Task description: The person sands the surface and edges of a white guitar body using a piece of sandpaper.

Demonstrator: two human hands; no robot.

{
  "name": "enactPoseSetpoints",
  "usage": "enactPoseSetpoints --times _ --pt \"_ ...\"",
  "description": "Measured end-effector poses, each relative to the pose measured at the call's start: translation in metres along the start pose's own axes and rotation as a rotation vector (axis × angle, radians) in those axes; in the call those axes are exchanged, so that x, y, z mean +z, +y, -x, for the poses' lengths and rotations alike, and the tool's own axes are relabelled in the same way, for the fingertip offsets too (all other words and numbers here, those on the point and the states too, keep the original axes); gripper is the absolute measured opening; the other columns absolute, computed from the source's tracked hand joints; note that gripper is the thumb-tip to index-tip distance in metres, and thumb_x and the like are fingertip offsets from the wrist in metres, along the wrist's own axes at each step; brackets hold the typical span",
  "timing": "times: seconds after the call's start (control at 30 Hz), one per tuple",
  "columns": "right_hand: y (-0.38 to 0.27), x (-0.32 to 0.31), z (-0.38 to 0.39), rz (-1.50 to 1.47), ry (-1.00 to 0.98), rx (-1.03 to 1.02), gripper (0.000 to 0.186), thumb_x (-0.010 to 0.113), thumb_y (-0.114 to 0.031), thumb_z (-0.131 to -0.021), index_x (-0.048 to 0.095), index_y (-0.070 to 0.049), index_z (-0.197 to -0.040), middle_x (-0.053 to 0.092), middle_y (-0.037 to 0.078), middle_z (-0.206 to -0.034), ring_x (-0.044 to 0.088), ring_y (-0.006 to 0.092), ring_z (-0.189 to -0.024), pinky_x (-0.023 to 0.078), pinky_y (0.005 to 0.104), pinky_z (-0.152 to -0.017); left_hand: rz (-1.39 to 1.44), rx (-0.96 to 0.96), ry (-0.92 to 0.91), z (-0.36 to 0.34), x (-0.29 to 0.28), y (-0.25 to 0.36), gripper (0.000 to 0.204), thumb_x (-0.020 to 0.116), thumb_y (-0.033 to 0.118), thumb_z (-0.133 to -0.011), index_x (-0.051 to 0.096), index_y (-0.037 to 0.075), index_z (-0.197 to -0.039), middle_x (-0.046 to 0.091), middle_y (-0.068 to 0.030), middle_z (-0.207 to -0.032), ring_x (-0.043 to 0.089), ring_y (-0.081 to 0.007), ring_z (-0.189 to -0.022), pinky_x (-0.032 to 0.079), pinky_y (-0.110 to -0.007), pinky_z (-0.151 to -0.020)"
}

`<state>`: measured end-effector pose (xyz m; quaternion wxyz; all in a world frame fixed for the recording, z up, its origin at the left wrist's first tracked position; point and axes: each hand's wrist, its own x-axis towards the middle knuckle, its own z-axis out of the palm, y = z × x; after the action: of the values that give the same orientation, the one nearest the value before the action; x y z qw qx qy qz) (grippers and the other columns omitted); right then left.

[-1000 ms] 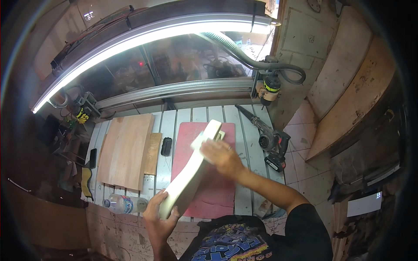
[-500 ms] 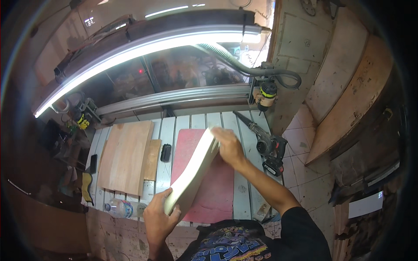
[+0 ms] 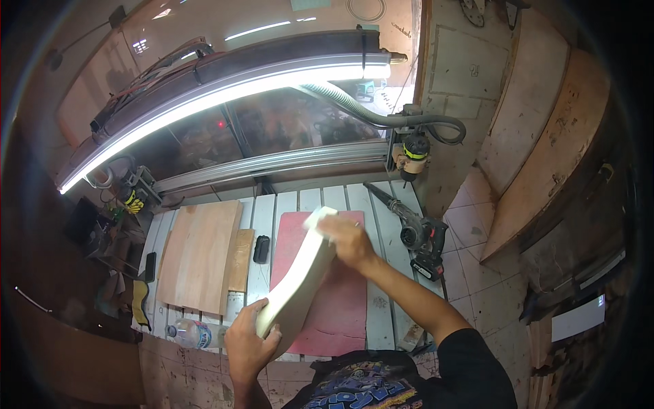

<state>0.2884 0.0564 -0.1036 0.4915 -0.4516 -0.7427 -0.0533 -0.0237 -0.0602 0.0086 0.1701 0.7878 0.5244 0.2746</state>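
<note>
White board (image 3: 298,281) on edge, long axis near-left to far-right, left hand (image 3: 248,343) gripping near end, right hand (image 3: 351,242) gripping far end

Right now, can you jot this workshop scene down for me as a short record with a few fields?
Held piece: pale curved board, tilted on edge above the pink mat
Left hand: grips the board's near end
Right hand: presses on its far end
Bench: white slatted table
Left of mat: wooden panels, small black device
Right of mat: cordless power tool
Near edge: plastic bottle
</note>
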Motion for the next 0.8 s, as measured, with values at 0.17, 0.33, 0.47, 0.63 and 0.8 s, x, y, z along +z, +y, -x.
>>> enactPoseSetpoints --times 0.17,0.33,0.47,0.63,0.8 --pt "-0.020 0.011 0.002 0.015 -0.022 -0.036 0.035 0.054 0.000 -0.088 0.077 -0.008 -0.114 0.076 0.014 -0.119 0.070 0.0322 -0.118 0.050 0.0492 -0.108 -0.005 -0.004 0.023 0.000 0.002 -0.002 0.050 0.077 0.015 -0.075 0.069 0.004 -0.122 0.073 -0.0186 -0.115 0.072 -0.0385 -0.102 0.057 -0.045 -0.090" --pt "0.012 0.004 -0.004 0.072 0.079 0.152 0.036 0.055 0.000 -0.088 0.078 -0.008 -0.115 0.077 0.011 -0.120 0.071 0.0281 -0.118 0.049 0.0499 -0.109 0.000 -0.016 0.013 -0.002 0.002 0.000 0.050 0.078 0.016 -0.074 0.069 0.004 -0.122 0.074 -0.0186 -0.115 0.072 -0.0384 -0.102 0.057 -0.045 -0.091" --pt "-0.014 0.014 0.005 -0.018 0.025 0.004 0.038 0.053 0.003 -0.085 0.078 -0.006 -0.112 0.077 0.014 -0.120 0.071 0.0282 -0.118 0.051 0.0505 -0.107 -0.005 -0.017 0.032 0.002 0.002 -0.001 0.050 0.078 0.017 -0.074 0.069 0.004 -0.122 0.074 -0.0185 -0.114 0.072 -0.0383 -0.102 0.057 -0.046 -0.090" --pt "0.008 0.006 0.000 -0.028 0.090 0.069 0.038 0.054 0.005 -0.083 0.079 -0.005 -0.111 0.077 0.016 -0.117 0.071 0.0325 -0.116 0.053 0.0468 -0.104 0.000 -0.004 0.018 0.000 0.001 0.002 0.051 0.078 0.017 -0.074 0.069 0.005 -0.122 0.074 -0.0180 -0.113 0.072 -0.0383 -0.101 0.057 -0.046 -0.089" --pt "-0.016 0.015 0.009 -0.035 0.007 -0.001 0.040 0.053 0.005 -0.083 0.077 -0.004 -0.115 0.075 0.017 -0.122 0.070 0.0328 -0.118 0.050 0.0503 -0.107 -0.011 -0.028 0.035 0.001 0.001 0.002 0.050 0.079 0.018 -0.073 0.070 0.006 -0.121 0.074 -0.0173 -0.112 0.072 -0.0378 -0.100 0.057 -0.046 -0.088"
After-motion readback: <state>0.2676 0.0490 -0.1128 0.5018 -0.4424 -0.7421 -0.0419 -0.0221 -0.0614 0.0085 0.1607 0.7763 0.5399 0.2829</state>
